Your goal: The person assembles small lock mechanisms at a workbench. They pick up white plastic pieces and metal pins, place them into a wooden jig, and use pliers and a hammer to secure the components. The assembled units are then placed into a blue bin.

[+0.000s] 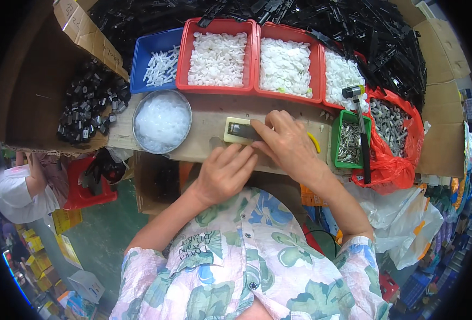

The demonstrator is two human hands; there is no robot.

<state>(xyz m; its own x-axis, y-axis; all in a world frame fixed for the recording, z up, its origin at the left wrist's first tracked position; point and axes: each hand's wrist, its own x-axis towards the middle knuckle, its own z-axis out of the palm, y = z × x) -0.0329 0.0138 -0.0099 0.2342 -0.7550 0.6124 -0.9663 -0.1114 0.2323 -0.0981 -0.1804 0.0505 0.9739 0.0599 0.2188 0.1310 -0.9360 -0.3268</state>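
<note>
On the workbench right before me lies a small cream-coloured block (227,131) with a dark rectangular plastic part (240,129) in it. My right hand (292,144) comes over the block's right end, thumb and fingers closed on the dark part there. Close against the near edge of the block is my left hand (222,173), its fingers curled and pressed together. Whatever its fingertips hold is hidden. A curved yellow piece (315,142) sticks out beside my right hand; the rest of it is covered.
A round dish (135,121) of translucent white material stands left. Behind are a blue bin (137,66) and red bins (181,69) of small white parts. A hammer (363,133) leans on a green tray (335,152) of metal pins. Black parts (348,24) are heaped behind.
</note>
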